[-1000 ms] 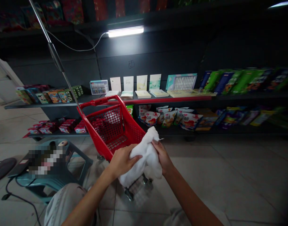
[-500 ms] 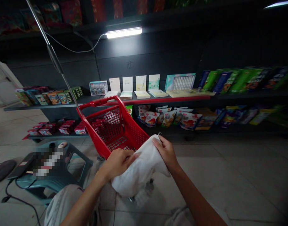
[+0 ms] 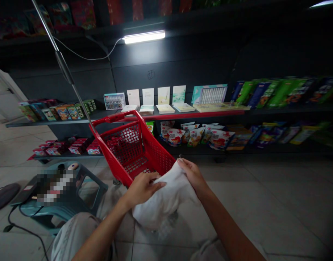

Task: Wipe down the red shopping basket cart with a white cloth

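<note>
A white cloth (image 3: 163, 199) hangs between both my hands, just in front of a small red shopping cart (image 3: 133, 148). My left hand (image 3: 141, 188) grips the cloth's left side, fingers laid over it. At the cloth's upper right corner my right hand (image 3: 192, 175) pinches it. The cloth's lower part sags toward the tiled floor and covers the cart's near corner. The cart's basket looks bare inside, and its red handle points away to the left.
Dark store shelves (image 3: 199, 114) run along the back with cards, paint sets and snack packets. A teal plastic stool (image 3: 74, 192) with cables stands at the left. A metal pole (image 3: 63, 67) slants down behind the cart. Pale floor tiles (image 3: 264, 203) stretch to the right.
The cloth went from a bunched wad to a flatter, spread shape and dropped lower. My right hand shifted right and up to the corner; my left hand's fingers extended over the cloth.
</note>
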Demonstrator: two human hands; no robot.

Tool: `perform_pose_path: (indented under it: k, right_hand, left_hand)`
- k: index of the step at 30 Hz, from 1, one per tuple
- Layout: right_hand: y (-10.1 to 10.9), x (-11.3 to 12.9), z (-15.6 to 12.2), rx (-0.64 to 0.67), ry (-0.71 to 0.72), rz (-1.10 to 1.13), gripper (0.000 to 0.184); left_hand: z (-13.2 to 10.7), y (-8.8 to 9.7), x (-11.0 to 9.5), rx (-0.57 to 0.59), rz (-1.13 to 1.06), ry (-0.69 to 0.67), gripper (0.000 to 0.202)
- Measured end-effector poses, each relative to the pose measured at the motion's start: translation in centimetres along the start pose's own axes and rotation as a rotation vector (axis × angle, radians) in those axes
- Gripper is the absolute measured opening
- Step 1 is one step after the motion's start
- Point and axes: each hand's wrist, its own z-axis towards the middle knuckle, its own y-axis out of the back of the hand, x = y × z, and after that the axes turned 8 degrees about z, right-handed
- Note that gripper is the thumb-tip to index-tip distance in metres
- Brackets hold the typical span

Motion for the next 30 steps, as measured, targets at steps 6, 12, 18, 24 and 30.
perform_pose_path:
  k: [6, 12, 18, 24, 30]
  right_hand:
    - [0.6, 0.9, -1.0, -0.232, 0.705, -0.459, 0.015]
    - [-1.9, 0.7, -3.7, 0.25, 0.824, -0.515, 0.008]
    - [-3.3, -0.7, -3.7, 0.305, 0.767, -0.685, 0.03]
    - [-2.9, -0.6, -3.7, 0.403, 0.61, -0.645, 0.011]
    - [-2.5, 1.0, -4.2, 0.503, 0.41, -0.358, 0.022]
  left_hand:
    - [-0.1, 1.1, 0.4, 0.07, -0.099, -0.016, 0.048]
    - [0.1, 1.3, 1.0, 0.021, -0.125, 0.016, 0.053]
    - [0.2, 2.0, 1.2, -0.051, -0.108, 0.061, 0.053]
    - [-0.2, 3.0, 1.2, -0.014, -0.116, 0.057, 0.048]
    - [-0.9, 4.0, -0.3, -0.171, 0.017, -0.082, 0.035]
